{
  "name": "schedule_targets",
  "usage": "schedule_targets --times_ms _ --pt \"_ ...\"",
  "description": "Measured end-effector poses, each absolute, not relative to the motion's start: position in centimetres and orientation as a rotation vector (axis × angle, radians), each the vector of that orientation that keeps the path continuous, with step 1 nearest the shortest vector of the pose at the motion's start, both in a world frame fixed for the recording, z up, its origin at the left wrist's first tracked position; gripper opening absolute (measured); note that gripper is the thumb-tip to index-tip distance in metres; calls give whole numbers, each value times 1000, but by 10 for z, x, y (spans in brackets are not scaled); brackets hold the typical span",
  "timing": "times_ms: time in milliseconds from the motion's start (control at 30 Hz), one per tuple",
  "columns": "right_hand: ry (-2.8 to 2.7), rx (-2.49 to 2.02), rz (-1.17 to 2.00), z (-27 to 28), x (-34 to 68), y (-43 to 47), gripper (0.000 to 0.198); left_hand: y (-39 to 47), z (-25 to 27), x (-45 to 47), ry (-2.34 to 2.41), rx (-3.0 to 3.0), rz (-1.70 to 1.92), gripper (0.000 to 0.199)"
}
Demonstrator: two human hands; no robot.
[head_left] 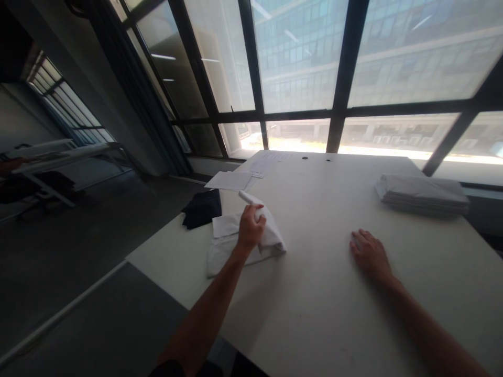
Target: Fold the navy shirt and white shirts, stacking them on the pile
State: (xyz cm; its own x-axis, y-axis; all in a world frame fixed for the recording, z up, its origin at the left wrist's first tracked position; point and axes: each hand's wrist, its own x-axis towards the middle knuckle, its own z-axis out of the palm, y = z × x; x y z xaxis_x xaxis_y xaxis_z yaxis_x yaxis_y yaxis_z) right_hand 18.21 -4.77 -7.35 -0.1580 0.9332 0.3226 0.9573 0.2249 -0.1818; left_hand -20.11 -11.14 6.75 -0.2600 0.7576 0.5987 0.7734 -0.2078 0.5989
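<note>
My left hand [251,226] is closed on a piece of white folded cloth [272,230], with its fingers curled on the raised, folded-over part. The rest of that cloth lies flat on the white table beneath my wrist. What kind of item the cloth is cannot be made out. Farther right, my right hand [370,254] rests palm down on the table, fingers stretched out and fairly close together. A stack of folded white cloth [422,193] lies beyond it.
Dark navy folded cloth [203,209] sits at the left edge of the white table [310,293]. Behind it are white paper sheets [228,180]. Large framed windows [298,57] stand past the far edge. Another table [74,153] is across the room at left.
</note>
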Motion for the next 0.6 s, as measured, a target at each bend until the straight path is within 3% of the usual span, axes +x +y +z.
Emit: schedule_targets --times_ms 167,333,467,600 --pt "-2113 -1690 -4 -72 184 -47 46 -102 62 -116 -1988 -2341 -1186 44" --pt "-1837 -1500 387 -65 183 -46 49 -112 34 -73 -1474 -2877 -1039 53" --pt "-1639 -1343 638 -61 177 -46 57 -113 12 -90 -1728 -2584 -1151 46" --pt "-1810 -1277 569 -55 166 -49 55 -107 -8 -114 -1990 -2367 -1042 46"
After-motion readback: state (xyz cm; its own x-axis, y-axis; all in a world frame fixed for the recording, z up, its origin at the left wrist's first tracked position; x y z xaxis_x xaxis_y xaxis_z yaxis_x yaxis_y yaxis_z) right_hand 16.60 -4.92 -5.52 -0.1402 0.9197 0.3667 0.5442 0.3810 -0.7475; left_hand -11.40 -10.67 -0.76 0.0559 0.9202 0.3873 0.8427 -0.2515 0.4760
